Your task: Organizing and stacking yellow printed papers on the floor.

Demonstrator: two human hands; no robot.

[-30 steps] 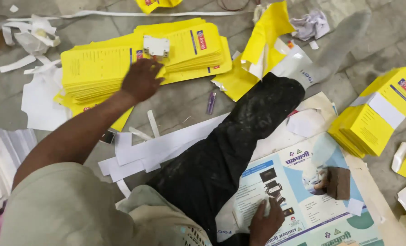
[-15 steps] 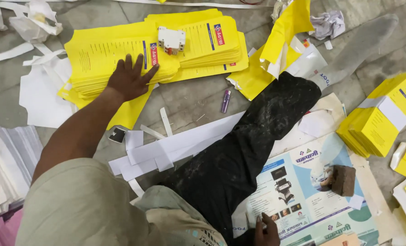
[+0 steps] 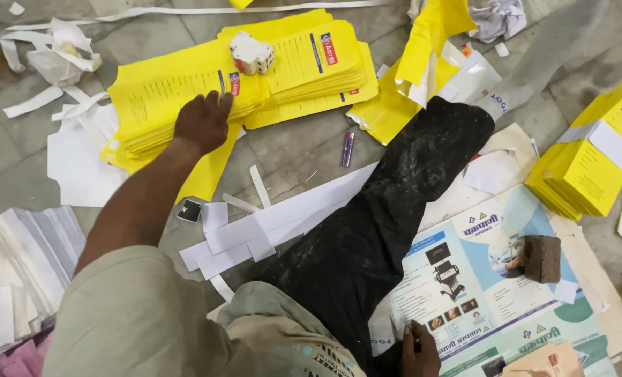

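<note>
— Head view: where's the left hand (image 3: 203,122)?
— Flat, fingers spread, pressing on the near stack of yellow leaflets (image 3: 164,98) on the floor (image 3: 297,150); a white block (image 3: 252,53) sits on the further stack.
— And the right hand (image 3: 420,349)?
— Low, resting on a printed poster (image 3: 485,279) beside the black trouser leg (image 3: 387,223) (its fingers curled; whether it grips anything, I can't tell). A brown block (image 3: 541,258) weighs the poster down.

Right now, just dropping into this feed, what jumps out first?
Bright yellow printed sheets fanned in stacks across the floor at upper centre, with the left hand pressed flat on the nearer stack and a small white block sitting on top. Lower right, the right hand rests on a large blue printed poster, weighted by a brown block.
</note>
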